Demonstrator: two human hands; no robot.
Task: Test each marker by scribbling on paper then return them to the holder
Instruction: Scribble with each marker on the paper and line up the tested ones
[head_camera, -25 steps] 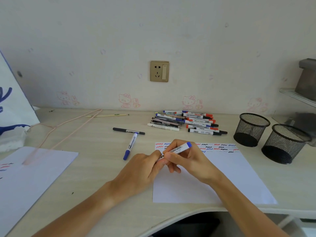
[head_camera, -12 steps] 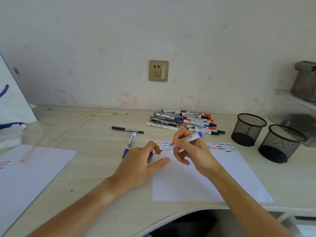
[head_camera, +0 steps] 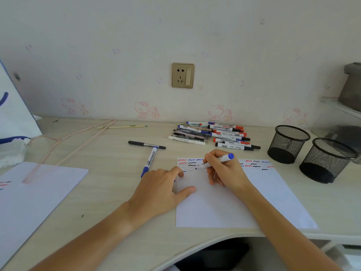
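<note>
Gripping the blue whiteboard marker point(head_camera: 216, 161) in a writing pinch, your right hand point(head_camera: 224, 171) sets the uncapped tip on the sheet of paper point(head_camera: 254, 202) near the desk's front edge, among the red, blue and black scribbles along the sheet's far edge. Your left hand point(head_camera: 162, 190) rests on the sheet's left edge with thumb and forefinger spread on the paper; a blue piece, possibly the cap, shows under the fingers, and you cannot tell whether they grip it. The pile of markers point(head_camera: 213, 135) lies near the desk's point(head_camera: 117, 202) rear edge, below the wall socket point(head_camera: 183, 75). Two mesh pen holders point(head_camera: 310, 151) stand near the right edge. One black marker point(head_camera: 146, 144) and one blue marker point(head_camera: 149, 161) lie left of the sheet, touching in a T. A second sheet point(head_camera: 35, 196) lies at the left edge.
</note>
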